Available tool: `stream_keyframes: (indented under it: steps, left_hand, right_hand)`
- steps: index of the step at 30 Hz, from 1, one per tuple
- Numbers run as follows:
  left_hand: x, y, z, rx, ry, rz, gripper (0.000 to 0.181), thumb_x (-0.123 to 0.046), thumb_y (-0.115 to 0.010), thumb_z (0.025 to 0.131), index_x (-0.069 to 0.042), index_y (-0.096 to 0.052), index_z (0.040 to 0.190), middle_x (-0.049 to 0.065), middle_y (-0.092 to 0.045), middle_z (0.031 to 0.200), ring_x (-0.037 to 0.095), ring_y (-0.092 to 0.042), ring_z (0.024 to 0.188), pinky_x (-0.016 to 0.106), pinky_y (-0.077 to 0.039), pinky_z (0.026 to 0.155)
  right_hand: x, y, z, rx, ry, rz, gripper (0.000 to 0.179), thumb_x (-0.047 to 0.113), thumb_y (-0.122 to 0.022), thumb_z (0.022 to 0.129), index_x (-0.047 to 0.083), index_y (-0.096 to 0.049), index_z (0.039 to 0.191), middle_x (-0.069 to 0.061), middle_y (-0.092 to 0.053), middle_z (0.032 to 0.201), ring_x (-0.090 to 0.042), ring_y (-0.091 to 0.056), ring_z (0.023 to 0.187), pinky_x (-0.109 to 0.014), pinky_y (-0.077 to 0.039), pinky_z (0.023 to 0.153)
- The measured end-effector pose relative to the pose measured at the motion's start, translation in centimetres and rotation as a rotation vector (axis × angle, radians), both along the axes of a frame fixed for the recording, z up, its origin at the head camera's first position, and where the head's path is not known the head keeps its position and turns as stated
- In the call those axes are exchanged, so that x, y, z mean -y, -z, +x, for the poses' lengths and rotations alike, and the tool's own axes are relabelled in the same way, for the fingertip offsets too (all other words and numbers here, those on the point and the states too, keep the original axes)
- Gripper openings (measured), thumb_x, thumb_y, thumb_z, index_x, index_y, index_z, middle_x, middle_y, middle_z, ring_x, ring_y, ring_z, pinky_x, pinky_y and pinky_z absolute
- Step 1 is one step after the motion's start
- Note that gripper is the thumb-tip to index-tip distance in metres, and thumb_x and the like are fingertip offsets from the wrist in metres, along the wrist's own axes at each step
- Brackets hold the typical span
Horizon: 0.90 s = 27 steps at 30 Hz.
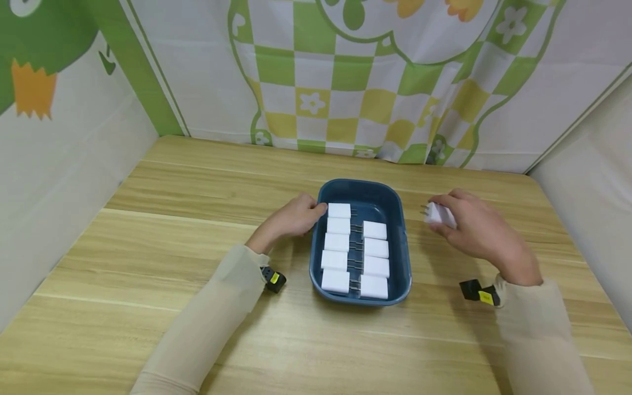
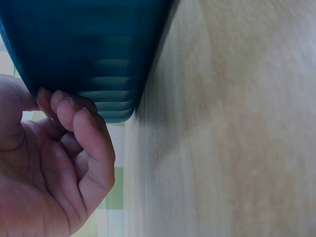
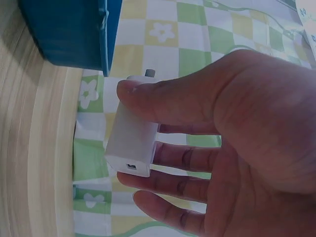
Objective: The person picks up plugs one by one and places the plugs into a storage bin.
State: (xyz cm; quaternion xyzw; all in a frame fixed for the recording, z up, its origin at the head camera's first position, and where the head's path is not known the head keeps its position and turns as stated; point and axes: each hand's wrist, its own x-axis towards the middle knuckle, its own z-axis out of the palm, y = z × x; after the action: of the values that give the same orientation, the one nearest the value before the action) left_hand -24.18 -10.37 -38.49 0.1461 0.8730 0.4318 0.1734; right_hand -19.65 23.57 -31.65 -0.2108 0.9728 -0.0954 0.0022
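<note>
A dark blue plastic bin (image 1: pixel 406 258) sits on the wooden table, holding white plug chargers (image 1: pixel 337 242) in two columns, their prongs pointing inward. The left column is longer than the right. My left hand (image 1: pixel 298 215) pinches the bin's left rim, thumb over the edge and fingers against the outer wall, as the left wrist view shows. Right of the bin, above the table, my right hand (image 1: pixel 476 227) grips another white charger (image 3: pixel 132 133) between thumb and fingers. Its prongs point toward the bin, and a port shows in its near end.
The wooden table (image 1: pixel 197 181) runs back to a curtain (image 1: pixel 316 82) with green and yellow checks. Pale fabric walls (image 1: pixel 592 153) stand on both sides. A small black camera (image 1: pixel 274 280) is strapped at the left wrist, another (image 1: pixel 479 292) at the right.
</note>
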Motion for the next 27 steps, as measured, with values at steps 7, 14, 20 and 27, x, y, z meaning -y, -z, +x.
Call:
stream_keyframes:
  steps: [7,14,20,27]
  left_hand:
    - [0.0,0.0,0.0,-0.008,0.003,0.004,0.052,-0.024,-0.039,0.11,-0.012,-0.046,0.06,-0.002,-0.039,0.05,0.014,-0.042,0.043,0.026,-0.035,0.046]
    - [0.0,0.1,0.0,-0.004,0.004,0.007,0.052,-0.024,-0.04,0.11,-0.012,-0.045,0.06,-0.002,-0.039,0.05,0.014,-0.041,0.043,0.026,-0.034,0.046]
    - [0.0,0.0,0.0,-0.003,0.006,0.009,0.052,-0.024,-0.039,0.11,-0.012,-0.045,0.059,-0.002,-0.039,0.05,0.014,-0.041,0.043,0.026,-0.034,0.046]
    - [-0.1,0.1,0.0,-0.001,0.004,0.004,0.052,-0.025,-0.04,0.11,-0.012,-0.045,0.06,-0.002,-0.039,0.05,0.014,-0.041,0.043,0.026,-0.034,0.046]
  right_hand:
    - [0.5,-0.3,0.3,0.0,-0.007,0.0,0.049,0.018,-0.073,0.094,0.0,-0.057,0.137,-0.022,-0.061,0.116,-0.035,-0.058,0.093,-0.05,-0.049,0.072]
    - [0.9,-0.3,0.6,-0.014,-0.021,0.001,0.048,0.019,-0.073,0.094,0.001,-0.058,0.136,-0.022,-0.061,0.117,-0.036,-0.059,0.095,-0.051,-0.05,0.074]
    - [1.3,-0.4,0.8,-0.028,-0.032,-0.01,0.047,0.017,-0.074,0.093,0.001,-0.059,0.134,-0.022,-0.061,0.117,-0.036,-0.06,0.095,-0.053,-0.051,0.076]
    - [1.8,-0.4,0.9,-0.056,-0.074,-0.011,0.045,0.015,-0.076,0.091,0.001,-0.061,0.131,-0.023,-0.062,0.116,-0.035,-0.061,0.093,-0.053,-0.052,0.075]
